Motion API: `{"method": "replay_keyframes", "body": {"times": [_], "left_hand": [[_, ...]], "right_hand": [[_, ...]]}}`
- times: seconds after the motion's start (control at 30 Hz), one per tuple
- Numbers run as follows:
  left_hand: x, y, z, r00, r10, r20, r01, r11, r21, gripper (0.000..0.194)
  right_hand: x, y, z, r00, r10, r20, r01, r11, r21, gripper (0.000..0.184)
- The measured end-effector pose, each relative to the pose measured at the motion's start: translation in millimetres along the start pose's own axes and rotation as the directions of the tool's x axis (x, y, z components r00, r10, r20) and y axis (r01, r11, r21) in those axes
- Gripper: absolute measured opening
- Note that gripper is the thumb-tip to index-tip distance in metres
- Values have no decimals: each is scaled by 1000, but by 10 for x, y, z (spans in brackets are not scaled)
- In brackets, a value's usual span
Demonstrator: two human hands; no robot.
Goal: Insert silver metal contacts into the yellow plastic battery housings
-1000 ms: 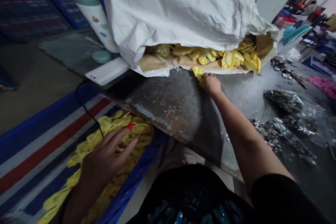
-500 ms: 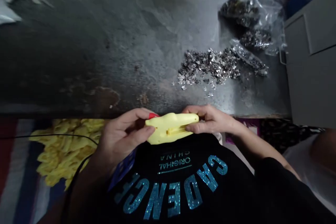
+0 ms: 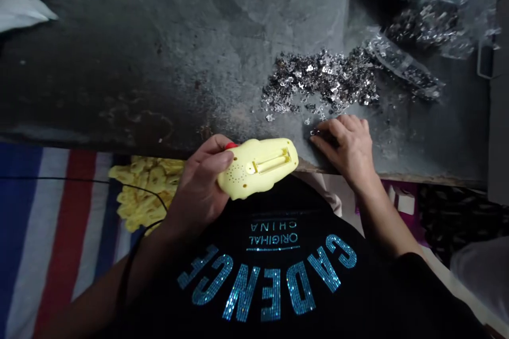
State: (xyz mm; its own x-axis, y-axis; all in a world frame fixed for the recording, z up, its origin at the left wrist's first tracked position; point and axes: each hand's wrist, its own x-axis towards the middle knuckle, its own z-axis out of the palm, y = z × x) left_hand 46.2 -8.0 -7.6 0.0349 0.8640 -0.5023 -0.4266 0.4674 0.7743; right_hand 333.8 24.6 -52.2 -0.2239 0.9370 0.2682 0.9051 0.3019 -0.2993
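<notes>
Okay, so the count was two bare hands, a left hand and a right hand, plus one pale yellow, rounded plastic shell. There was one loose heap of small shiny silver metal clips, way too many to count, and one silver metal clip at the right fingertips. Clear plastic bags? At least two, but they overlapped. Then one pile of yellow plastic pieces, uncountable, and one thin black cable.
</notes>
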Motion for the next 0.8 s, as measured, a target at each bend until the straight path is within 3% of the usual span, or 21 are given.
{"method": "replay_keyframes", "body": {"times": [0.13, 0.23, 0.33, 0.43, 0.6, 0.8], "left_hand": [[3, -7, -20, 999, 30, -25, -30, 999, 33, 26], [1, -26, 3, 997, 55, -45, -52, 997, 64, 27], [-24, -45, 48, 998, 48, 32, -51, 993, 109, 31], [-76, -54, 84, 992, 64, 108, -73, 994, 87, 33], [-175, -38, 86, 990, 63, 127, -68, 997, 38, 23], [-221, -75, 10, 972, 109, 208, -90, 991, -101, 23]], "right_hand": [[19, -66, 27, 998, -61, -17, 61, 998, 12, 21], [-46, -124, -108, 993, -94, -73, 106, 976, 192, 12], [-108, -239, -290, 993, -94, -78, 116, 921, 372, 10], [-121, -370, -415, 987, -130, -95, 158, 897, 413, 12], [-89, -498, -466, 980, -155, -123, 195, 861, 469, 15], [-70, -534, -486, 987, -105, -120, 153, 836, 527, 10]]}}
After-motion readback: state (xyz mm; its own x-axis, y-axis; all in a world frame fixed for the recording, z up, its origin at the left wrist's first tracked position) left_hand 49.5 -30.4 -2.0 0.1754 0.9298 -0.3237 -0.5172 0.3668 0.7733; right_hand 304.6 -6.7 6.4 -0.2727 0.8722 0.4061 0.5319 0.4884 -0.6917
